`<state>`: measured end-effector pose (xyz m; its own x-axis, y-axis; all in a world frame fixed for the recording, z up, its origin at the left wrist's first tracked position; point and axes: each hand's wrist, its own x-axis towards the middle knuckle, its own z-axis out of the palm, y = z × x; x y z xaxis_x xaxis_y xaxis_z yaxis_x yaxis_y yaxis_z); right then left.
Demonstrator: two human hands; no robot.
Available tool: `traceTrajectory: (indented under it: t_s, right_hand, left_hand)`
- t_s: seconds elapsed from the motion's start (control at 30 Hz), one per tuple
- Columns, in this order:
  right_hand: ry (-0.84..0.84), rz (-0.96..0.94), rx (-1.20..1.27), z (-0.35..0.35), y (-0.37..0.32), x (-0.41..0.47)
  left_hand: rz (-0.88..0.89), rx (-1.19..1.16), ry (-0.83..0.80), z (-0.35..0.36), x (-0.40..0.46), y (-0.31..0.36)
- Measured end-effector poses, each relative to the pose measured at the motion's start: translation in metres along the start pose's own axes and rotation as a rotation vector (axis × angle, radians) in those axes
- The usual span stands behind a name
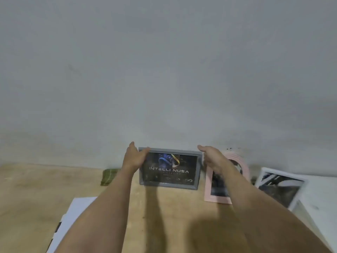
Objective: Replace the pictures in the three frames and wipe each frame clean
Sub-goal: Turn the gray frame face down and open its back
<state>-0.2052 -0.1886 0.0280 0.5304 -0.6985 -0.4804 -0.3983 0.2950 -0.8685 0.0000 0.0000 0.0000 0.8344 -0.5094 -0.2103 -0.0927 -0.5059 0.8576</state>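
Grey frame (168, 168): upright at the counter's (27, 198) far edge against the wall, print fitted; your left hand (134, 157) grips its left corner, your right hand (212, 157) released just beside. Pink frame (209, 197) and white frame (281, 187), right: pictures fitted, swap unconfirmed. Green cloth (108, 177) idle left; wiping looks pending.

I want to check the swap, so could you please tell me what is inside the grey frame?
The grey frame holds a dark picture reading INTELLI NUSA. The left hand covers its upper left corner, so that part cannot be seen.
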Motion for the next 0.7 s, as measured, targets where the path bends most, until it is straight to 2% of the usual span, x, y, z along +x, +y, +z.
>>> traceTrajectory:
  t_s: [0.13, 0.23, 0.37, 0.5, 0.7]
  right_hand:
    - [0.072, 0.086, -0.211, 0.024, 0.056, 0.073]
    - [0.153, 0.147, -0.301, 0.038, 0.083, 0.095]
    - [0.219, 0.136, -0.293, 0.044, 0.1, 0.115]
    - [0.345, 0.023, -0.365, 0.04, 0.111, 0.12]
    - [0.189, -0.031, -0.272, 0.022, 0.114, 0.084]
  left_hand:
    - [-0.18, 0.027, -0.08, 0.018, 0.054, -0.057]
    - [-0.231, 0.011, -0.086, 0.033, 0.08, -0.084]
    - [-0.226, 0.01, -0.103, 0.044, 0.105, -0.107]
    - [-0.169, 0.026, -0.066, 0.043, 0.113, -0.121]
    - [-0.14, 0.001, -0.105, 0.023, 0.108, -0.152]
